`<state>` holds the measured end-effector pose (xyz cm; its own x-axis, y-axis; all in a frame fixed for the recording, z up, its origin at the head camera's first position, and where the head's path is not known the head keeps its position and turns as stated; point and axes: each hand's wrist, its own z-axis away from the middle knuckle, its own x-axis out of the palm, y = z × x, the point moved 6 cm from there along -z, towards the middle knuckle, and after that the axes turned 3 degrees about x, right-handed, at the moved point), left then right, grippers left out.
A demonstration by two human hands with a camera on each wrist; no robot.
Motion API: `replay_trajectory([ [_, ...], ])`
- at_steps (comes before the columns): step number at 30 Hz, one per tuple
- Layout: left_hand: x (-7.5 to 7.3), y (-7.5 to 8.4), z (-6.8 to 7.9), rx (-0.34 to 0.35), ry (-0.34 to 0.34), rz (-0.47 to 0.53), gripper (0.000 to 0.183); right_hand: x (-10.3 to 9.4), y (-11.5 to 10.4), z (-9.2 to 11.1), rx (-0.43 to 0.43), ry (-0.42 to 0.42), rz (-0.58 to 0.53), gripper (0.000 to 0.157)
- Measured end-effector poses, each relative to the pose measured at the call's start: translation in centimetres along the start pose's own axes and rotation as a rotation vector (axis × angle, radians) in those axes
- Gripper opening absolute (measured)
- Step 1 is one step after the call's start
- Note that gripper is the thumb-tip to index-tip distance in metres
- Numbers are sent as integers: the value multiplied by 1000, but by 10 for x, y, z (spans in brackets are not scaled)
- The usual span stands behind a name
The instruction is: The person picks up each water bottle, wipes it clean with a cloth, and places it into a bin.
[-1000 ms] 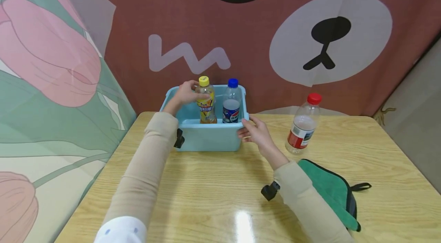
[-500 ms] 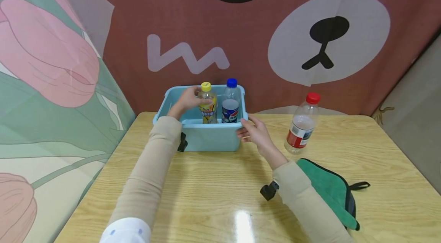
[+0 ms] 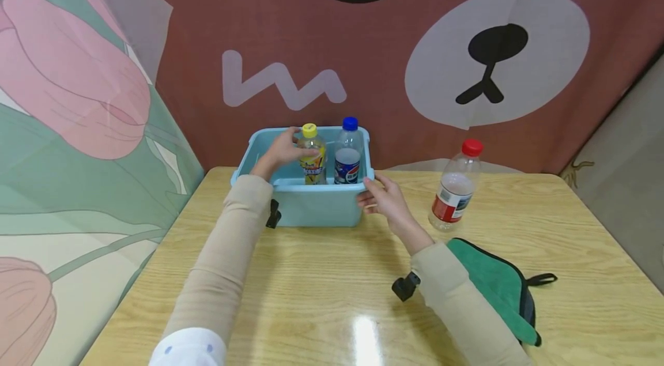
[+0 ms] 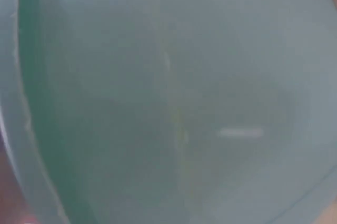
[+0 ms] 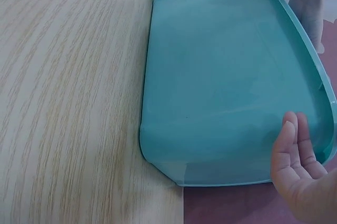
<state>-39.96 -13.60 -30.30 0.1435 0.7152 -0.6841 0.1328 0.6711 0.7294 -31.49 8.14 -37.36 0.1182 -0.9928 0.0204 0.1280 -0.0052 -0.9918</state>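
A light blue plastic bin (image 3: 311,207) stands toward the back of the table. Inside it, my left hand (image 3: 284,150) grips a yellow-capped drink bottle (image 3: 313,169) around its upper part. Beside that bottle stands a blue-capped Pepsi bottle (image 3: 347,159), upright in the bin's right half. My right hand (image 3: 385,200) holds the bin's front right corner, thumb at the rim and fingers against the outer wall. The right wrist view shows those fingers (image 5: 296,147) touching the bin wall. Only a blurred bin wall (image 4: 158,97) fills the left wrist view; the bottle is hidden there.
To the right of the bin stands a clear bottle with a red cap (image 3: 456,187). A green cloth with black edging (image 3: 493,279) lies near my right forearm. A printed curtain (image 3: 373,66) hangs behind the table's back edge.
My left hand has lowered the yellow-capped bottle into the bin and shifted it slightly right. Over the last half second it stays nearly still. The right hand keeps its place at the bin's corner.
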Motion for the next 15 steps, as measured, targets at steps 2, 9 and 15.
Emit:
replay_trajectory([
  [2, -3, 1, 3, 4, 8, -15, 83, 1, 0, 0, 3, -3, -1, 47],
  [9, -13, 7, 16, 55, 41, -7, 74, 1, -1, 2, 19, -3, -6, 52],
  [15, -17, 15, 31, 115, 123, 21, 58, -5, -5, 7, 26, 31, 8, 56],
])
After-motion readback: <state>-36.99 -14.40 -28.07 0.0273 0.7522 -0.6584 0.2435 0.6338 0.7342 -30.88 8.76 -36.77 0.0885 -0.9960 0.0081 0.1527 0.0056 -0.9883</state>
